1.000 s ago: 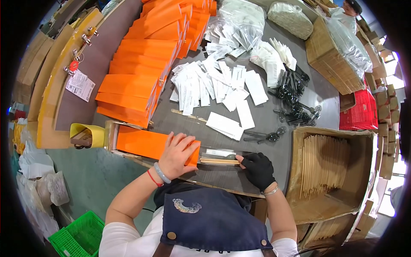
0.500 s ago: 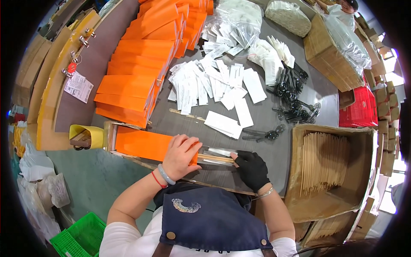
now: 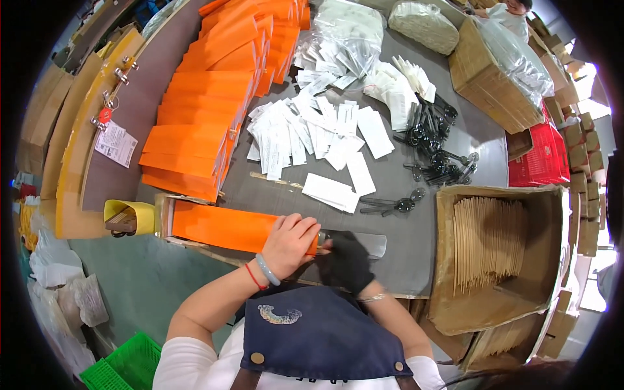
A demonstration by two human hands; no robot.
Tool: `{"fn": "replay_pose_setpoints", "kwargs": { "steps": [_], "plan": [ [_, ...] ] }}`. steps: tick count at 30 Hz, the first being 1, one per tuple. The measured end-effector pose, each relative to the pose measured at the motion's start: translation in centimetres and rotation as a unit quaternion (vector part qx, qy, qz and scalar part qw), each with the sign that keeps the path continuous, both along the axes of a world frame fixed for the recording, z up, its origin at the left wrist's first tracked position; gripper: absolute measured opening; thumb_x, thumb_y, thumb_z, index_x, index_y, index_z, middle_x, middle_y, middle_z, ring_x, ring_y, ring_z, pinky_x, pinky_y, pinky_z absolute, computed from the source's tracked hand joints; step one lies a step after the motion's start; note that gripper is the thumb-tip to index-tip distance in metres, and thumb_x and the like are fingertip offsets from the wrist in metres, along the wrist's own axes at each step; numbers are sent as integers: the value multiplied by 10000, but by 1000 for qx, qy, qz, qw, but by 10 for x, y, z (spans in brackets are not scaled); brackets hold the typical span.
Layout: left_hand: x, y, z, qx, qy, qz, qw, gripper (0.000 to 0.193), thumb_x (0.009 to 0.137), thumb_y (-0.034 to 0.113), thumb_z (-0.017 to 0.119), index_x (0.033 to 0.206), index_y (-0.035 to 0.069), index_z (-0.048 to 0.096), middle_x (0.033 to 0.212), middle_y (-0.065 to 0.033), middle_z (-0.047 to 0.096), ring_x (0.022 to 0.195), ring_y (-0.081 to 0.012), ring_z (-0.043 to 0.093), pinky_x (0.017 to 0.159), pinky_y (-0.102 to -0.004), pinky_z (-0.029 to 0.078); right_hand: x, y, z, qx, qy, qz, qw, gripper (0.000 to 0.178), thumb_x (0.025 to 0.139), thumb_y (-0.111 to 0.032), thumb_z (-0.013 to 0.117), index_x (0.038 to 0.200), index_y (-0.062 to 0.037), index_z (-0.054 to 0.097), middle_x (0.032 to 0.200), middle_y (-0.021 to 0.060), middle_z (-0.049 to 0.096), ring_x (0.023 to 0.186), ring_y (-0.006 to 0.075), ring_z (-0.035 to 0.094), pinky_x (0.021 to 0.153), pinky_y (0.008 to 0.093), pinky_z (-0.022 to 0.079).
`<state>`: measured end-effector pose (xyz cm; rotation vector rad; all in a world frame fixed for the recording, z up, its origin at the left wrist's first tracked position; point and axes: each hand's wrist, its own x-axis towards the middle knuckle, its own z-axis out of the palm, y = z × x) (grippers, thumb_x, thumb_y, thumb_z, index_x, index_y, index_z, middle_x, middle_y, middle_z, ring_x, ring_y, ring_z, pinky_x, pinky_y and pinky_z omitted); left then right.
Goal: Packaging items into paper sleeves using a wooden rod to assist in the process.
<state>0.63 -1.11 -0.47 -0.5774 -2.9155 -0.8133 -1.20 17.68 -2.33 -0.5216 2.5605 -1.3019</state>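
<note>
An orange paper sleeve (image 3: 224,225) lies lengthwise along the near edge of the table, its mouth toward the right. My left hand (image 3: 291,247) is wrapped over that mouth end, thumb on the near side. Right at the opening is my right hand (image 3: 348,261), in a black fingerless glove and smeared by motion. Its fingertips are pinched together against the mouth; what they hold is mostly hidden. A clear plastic wrapper (image 3: 376,246) sticks out to the right from beneath this hand.
Orange sleeves (image 3: 195,130) stack at the left. White paper packets (image 3: 325,130) spread over the middle, with black spoons (image 3: 432,146) to their right. A cardboard box (image 3: 500,302) of wooden sticks (image 3: 489,240) stands at the right, a yellow holder (image 3: 140,218) at the left.
My right hand has moved left to the sleeve's mouth, and the wooden sticks that showed between the hands are now out of sight. My left hand keeps its grip on the sleeve.
</note>
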Motion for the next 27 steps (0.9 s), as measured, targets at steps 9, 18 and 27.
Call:
{"fn": "replay_pose_setpoints", "kwargs": {
  "steps": [9,18,27],
  "plan": [
    [1,0,-21,-77,26,-46,996,662,643,327,785,1209,71,553,1187,-75,535,1099,-282,479,917,-436,379,9,-10,-24,-73,-35,-12,997,303,746,-224,708,974,-69,583,944,164,590,891,344,590,756,409,476],
    [-17,4,11,-212,-78,-165,960,383,721,306,707,1087,224,627,1096,-95,536,1027,-313,516,831,-455,441,-17,23,-8,290,159,127,935,472,738,-394,688,1134,-155,591,1100,80,600,1050,269,574,837,494,425],
    [-59,-101,81,-258,29,-127,957,106,661,213,709,717,143,653,831,-88,575,916,-302,551,687,-435,493,-20,70,46,246,93,15,965,552,684,-481,747,1057,-100,605,1032,136,621,952,330,618,790,450,484]
  ]
}}
